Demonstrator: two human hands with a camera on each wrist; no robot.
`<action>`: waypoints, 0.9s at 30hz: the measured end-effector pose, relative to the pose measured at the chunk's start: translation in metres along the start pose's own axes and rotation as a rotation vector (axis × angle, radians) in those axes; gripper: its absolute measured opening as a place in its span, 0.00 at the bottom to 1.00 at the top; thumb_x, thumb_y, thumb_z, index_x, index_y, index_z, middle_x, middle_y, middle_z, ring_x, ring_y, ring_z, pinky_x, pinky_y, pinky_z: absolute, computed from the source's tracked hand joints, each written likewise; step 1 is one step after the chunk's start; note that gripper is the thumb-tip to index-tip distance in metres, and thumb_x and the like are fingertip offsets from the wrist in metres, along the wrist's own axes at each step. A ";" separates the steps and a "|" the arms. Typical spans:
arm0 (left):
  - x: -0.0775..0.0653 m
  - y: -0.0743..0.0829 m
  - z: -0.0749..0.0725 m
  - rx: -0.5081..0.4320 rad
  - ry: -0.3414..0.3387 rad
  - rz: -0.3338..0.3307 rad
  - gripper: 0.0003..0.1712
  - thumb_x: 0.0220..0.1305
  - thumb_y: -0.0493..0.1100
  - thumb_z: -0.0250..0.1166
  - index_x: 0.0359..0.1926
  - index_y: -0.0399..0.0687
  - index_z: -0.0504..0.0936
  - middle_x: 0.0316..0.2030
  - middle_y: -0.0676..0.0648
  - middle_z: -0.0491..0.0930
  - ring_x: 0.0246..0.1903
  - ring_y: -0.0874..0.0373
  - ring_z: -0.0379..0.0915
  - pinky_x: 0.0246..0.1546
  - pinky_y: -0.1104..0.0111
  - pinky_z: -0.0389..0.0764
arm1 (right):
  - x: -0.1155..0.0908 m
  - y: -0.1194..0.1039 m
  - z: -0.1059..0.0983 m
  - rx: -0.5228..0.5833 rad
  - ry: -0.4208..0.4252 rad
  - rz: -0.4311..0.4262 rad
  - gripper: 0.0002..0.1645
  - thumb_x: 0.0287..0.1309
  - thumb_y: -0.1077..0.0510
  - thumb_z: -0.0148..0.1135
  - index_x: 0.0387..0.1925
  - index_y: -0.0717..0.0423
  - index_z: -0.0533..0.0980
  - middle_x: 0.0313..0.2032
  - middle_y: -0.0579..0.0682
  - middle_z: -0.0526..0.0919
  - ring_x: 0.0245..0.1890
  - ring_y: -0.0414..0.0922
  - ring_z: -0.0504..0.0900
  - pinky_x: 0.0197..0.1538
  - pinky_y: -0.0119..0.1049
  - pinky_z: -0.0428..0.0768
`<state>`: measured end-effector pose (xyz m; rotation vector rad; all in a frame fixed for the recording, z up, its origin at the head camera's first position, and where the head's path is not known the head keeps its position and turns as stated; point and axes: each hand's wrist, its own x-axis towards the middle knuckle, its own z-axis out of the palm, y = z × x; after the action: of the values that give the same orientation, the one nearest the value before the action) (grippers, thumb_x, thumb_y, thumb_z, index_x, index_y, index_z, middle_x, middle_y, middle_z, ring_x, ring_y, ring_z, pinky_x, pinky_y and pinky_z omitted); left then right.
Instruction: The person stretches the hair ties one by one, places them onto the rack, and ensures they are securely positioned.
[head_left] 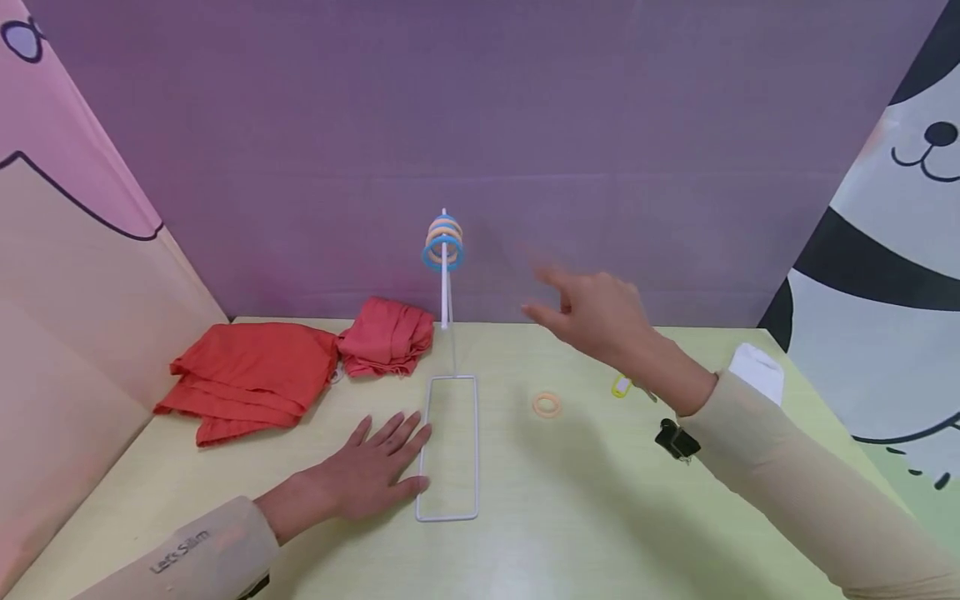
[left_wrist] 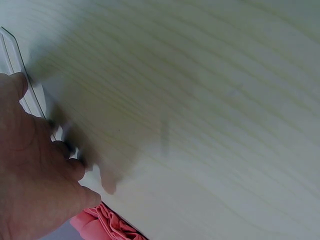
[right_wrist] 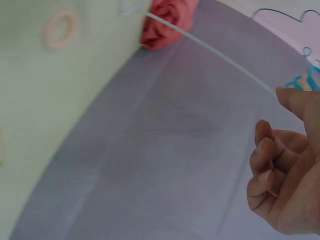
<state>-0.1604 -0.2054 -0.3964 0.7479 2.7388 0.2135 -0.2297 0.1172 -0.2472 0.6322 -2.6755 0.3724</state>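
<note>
A white wire stand rises in the head view from a rectangular base (head_left: 477,450) lying on the table. Several blue and light wooden-coloured rings (head_left: 433,257) hang together near its top. With fingers spread, my left hand (head_left: 367,475) lies flat at the base's left side, its fingertips and thumb touching the wire. In the air to the right of the rings is my right hand (head_left: 600,317), holding nothing. The right wrist view shows its fingers loosely bent, apart from the rings. One light orange ring (head_left: 547,405) lies on the table right of the base.
Two red cloths, a larger one (head_left: 255,371) and a smaller folded one (head_left: 390,337), lie at the back left. Beneath my right forearm is a yellow tag (head_left: 621,385). A white object (head_left: 756,373) sits at the right. A purple wall (head_left: 600,125) stands behind the table.
</note>
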 end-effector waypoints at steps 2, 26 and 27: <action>-0.001 0.000 0.000 -0.008 0.003 0.007 0.46 0.73 0.69 0.47 0.80 0.50 0.50 0.81 0.43 0.43 0.80 0.40 0.35 0.74 0.35 0.35 | -0.008 0.011 0.010 0.001 -0.090 0.031 0.32 0.62 0.35 0.62 0.65 0.39 0.76 0.16 0.40 0.76 0.17 0.41 0.73 0.19 0.36 0.63; 0.000 -0.001 0.003 -0.005 0.031 0.021 0.46 0.73 0.70 0.45 0.80 0.49 0.50 0.80 0.42 0.44 0.79 0.39 0.37 0.73 0.34 0.36 | -0.054 0.059 0.113 0.033 -0.532 0.140 0.39 0.55 0.30 0.66 0.66 0.35 0.74 0.10 0.45 0.71 0.17 0.39 0.56 0.20 0.35 0.53; 0.000 0.000 0.003 -0.002 0.026 0.015 0.46 0.73 0.70 0.45 0.80 0.49 0.49 0.81 0.42 0.43 0.80 0.40 0.36 0.74 0.35 0.36 | -0.054 0.059 0.115 0.040 -0.532 0.146 0.39 0.54 0.30 0.66 0.66 0.35 0.75 0.11 0.45 0.72 0.17 0.39 0.57 0.20 0.35 0.54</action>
<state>-0.1593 -0.2055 -0.3991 0.7707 2.7580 0.2305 -0.2457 0.1501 -0.3818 0.6177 -3.2414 0.3332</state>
